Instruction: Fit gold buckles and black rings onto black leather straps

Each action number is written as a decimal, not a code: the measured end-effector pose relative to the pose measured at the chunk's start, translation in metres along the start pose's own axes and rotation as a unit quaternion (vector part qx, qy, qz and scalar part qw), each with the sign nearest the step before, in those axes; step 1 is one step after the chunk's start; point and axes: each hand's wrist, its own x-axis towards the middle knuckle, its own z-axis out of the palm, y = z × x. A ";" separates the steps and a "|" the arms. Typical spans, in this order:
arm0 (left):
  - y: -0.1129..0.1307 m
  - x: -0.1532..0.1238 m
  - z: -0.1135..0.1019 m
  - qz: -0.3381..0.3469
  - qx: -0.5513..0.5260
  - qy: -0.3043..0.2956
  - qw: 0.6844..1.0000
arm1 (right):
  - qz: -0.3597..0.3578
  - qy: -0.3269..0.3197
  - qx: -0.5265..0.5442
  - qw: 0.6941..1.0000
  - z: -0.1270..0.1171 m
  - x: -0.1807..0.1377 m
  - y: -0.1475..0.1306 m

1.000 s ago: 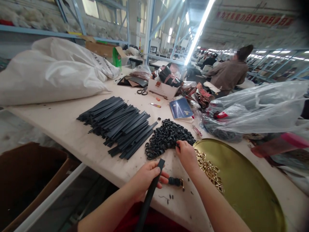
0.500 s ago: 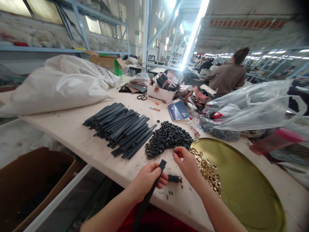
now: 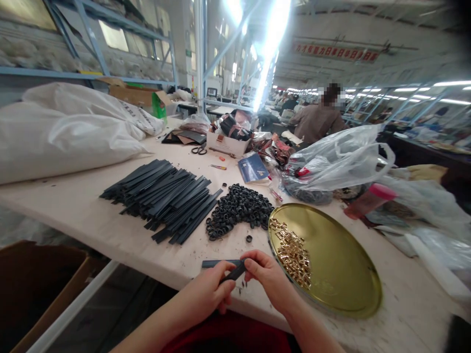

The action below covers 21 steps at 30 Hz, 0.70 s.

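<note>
My left hand (image 3: 217, 288) is closed around a dark strap (image 3: 235, 274) near the table's front edge. My right hand (image 3: 264, 271) pinches the same strap's far end between thumb and fingers. Behind the left fingers a flat dark strip (image 3: 212, 264) sticks out to the left; whether it belongs to the held strap I cannot tell. Beyond both hands lies a single dark loop (image 3: 249, 239), apart from a heap of small dark loops (image 3: 241, 206). A pile of dark strips (image 3: 158, 193) is to the left. Gold buckles (image 3: 292, 255) lie on a round gold tray (image 3: 338, 260) at the right.
A big white sack (image 3: 66, 127) rests at the table's left. Scissors (image 3: 199, 150), a blue booklet (image 3: 253, 167) and a filled carton (image 3: 226, 143) stand farther back. To the right are a clear plastic bag (image 3: 331, 157) and a pink-lidded container (image 3: 371, 200). Another person (image 3: 318, 120) sits beyond.
My right hand has come from beside the loop heap to the strap in my left hand. The strap has turned more level. A lone loop now lies in front of the heap. The view has swung right.
</note>
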 end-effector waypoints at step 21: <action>-0.025 0.048 0.000 -0.052 -0.159 0.094 0.982 | -0.030 0.169 -0.621 0.765 -0.128 0.076 -0.026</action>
